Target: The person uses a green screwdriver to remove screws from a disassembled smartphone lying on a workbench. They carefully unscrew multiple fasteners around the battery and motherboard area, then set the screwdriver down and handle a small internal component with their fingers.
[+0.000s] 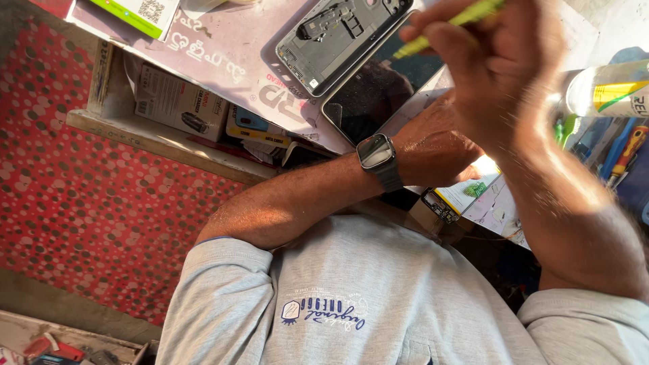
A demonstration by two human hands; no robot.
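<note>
My right hand [497, 64] is raised over the worktop and grips a thin yellow-green tool [446, 30], tip pointing down toward a dark phone screen [375, 94]. Next to that screen lies an opened grey phone housing [334, 40] with its inner parts showing. My left hand [433, 152], with a dark square wristwatch [376, 154] on the wrist, rests by the near edge of the screen. Its fingers are hidden under my right forearm, so what it holds is unclear. My grey shirt [351, 304] fills the bottom of the view.
A pale printed work mat [223, 54] covers the table. A shelf [162, 138] under it holds small boxes [179, 101]. A white bottle [608, 91] and screwdrivers [625, 152] sit at right, a green-edged box [138, 13] top left. The red dotted floor [81, 196] lies at left.
</note>
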